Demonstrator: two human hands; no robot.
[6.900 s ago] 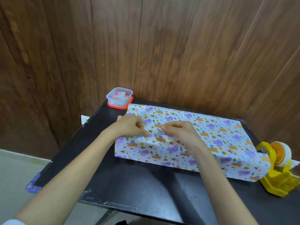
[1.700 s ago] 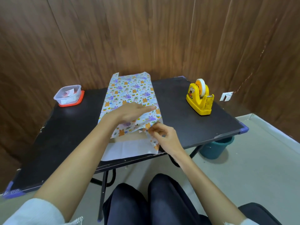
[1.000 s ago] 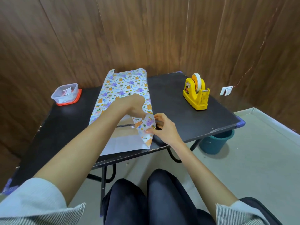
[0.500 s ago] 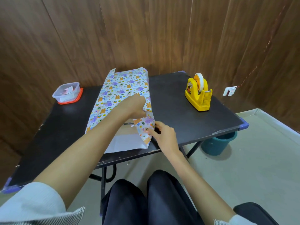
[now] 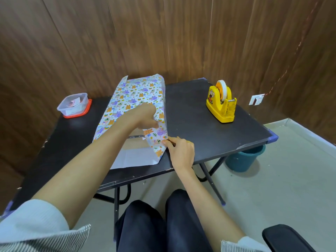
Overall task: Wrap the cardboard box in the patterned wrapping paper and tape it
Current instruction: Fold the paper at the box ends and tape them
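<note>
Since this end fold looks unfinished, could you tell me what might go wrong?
The left hand and right hand are both on the wrapping paper flap, and the tape dispenser stands apart; reaching for it may let the fold spring open. The cardboard box end, bare now, could stay exposed.

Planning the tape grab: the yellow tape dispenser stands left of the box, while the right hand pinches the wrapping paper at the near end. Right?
No. The head view shows the yellow tape dispenser standing right of the box, not left. The right hand does pinch the wrapping paper at the near end.
</note>
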